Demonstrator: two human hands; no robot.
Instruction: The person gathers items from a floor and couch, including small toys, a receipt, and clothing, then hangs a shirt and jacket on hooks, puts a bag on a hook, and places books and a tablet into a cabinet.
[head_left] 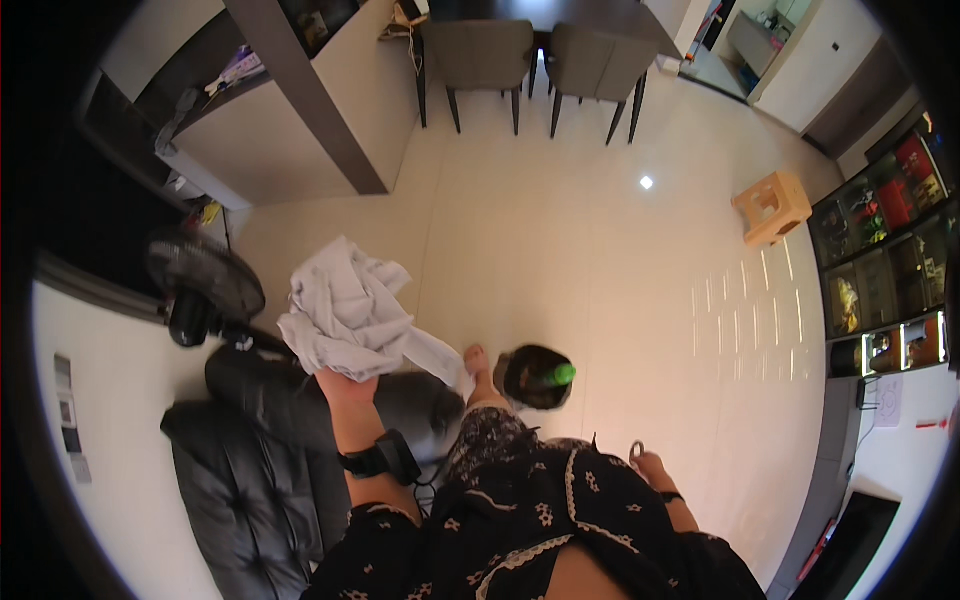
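A crumpled bundle of white-grey cloth (345, 305) rests over my left hand (347, 388), which grips it from below. Most of that hand's fingers are hidden under the folds. A strip of the same cloth hangs from the bundle toward my bare foot (476, 358). Low on the right, my right hand (650, 467) is closed near my body. A small greyish curved piece sticks out of it, too small to name. In front of me on the floor stands a dark bin (520, 392) with a green bottle-like thing (562, 375) in it.
A black tufted leather sofa (240, 480) lies at my left, with a black fan (205, 285) beyond it. Grey chairs (480, 60) stand at a dark table (590, 15) ahead. To the right are an orange-tan stool (775, 208) and a lit glass display cabinet (885, 260).
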